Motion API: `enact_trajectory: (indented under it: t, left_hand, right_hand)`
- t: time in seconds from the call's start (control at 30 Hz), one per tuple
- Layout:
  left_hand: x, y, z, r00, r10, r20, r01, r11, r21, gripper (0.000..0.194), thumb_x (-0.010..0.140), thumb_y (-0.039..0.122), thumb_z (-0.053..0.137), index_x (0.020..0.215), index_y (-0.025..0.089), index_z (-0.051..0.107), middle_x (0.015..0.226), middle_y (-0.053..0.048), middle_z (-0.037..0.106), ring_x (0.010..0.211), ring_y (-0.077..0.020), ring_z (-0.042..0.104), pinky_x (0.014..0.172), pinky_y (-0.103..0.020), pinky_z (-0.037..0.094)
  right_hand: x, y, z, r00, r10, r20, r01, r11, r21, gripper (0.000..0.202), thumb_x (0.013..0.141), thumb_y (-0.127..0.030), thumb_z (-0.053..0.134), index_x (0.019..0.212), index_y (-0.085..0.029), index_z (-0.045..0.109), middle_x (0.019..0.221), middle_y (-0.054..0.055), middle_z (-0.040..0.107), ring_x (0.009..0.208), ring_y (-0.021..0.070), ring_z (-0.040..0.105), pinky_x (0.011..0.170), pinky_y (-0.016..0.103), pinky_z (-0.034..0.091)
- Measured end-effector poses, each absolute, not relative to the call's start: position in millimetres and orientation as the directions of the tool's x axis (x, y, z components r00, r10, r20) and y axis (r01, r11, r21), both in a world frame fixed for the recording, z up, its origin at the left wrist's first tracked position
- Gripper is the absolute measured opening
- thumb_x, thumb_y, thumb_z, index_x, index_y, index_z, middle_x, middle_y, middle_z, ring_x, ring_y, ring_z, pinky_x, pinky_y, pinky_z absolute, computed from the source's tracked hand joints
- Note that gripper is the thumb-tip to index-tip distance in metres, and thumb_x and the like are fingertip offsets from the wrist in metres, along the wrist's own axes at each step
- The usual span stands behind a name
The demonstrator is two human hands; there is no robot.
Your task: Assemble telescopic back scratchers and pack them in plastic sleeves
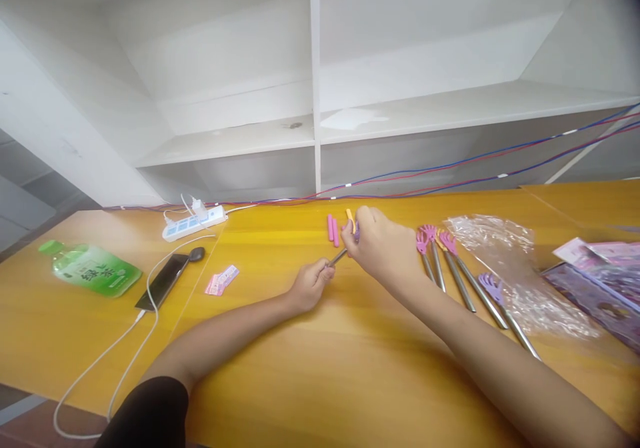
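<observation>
Over the middle of the table, my left hand (311, 285) is closed around the lower end of a back scratcher's metal rod (338, 257). My right hand (373, 238) grips the upper end, where a bit of purple shows between the fingers; most of that end is hidden. Just beyond lie two pink sleeves (333, 230) and a yellow sleeve (350, 216), partly covered by my right hand. Several back scratchers (460, 281) with pink, orange and purple hand-shaped heads rest to the right, partly behind my right forearm.
Clear plastic bags (520, 275) and an opened printed box (595, 295) are at the right. Small printed cards (221, 280), a phone (163, 281) on a white cable, a green bottle (93, 268) and a power strip (195, 223) lie left. White shelving (315, 68) rises behind.
</observation>
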State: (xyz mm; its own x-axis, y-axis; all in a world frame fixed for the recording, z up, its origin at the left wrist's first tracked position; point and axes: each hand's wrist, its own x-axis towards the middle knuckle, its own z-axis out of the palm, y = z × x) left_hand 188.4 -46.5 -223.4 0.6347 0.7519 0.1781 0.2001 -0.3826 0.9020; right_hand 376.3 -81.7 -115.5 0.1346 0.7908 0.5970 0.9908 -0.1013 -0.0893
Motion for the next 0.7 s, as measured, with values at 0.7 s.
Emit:
enact_trajectory:
  t: [0.7]
  left_hand:
    - [191,-42,-219,0.691,0.714,0.116,0.182,-0.327,0.927,0.039,0.104,0.058,0.050,0.107,0.019,0.054,0.074,0.005,0.054,0.068,-0.0125,0.049,0.068,-0.026,0.037]
  right_hand:
    - [435,-112,-99,-0.116,0.985,0.129,0.976,0.137,-0.168,0.032,0.107,-0.046,0.053,0.120,-0.018,0.049,0.087,0.006,0.063,0.063,0.0174,0.059,0.057,0.023,0.030]
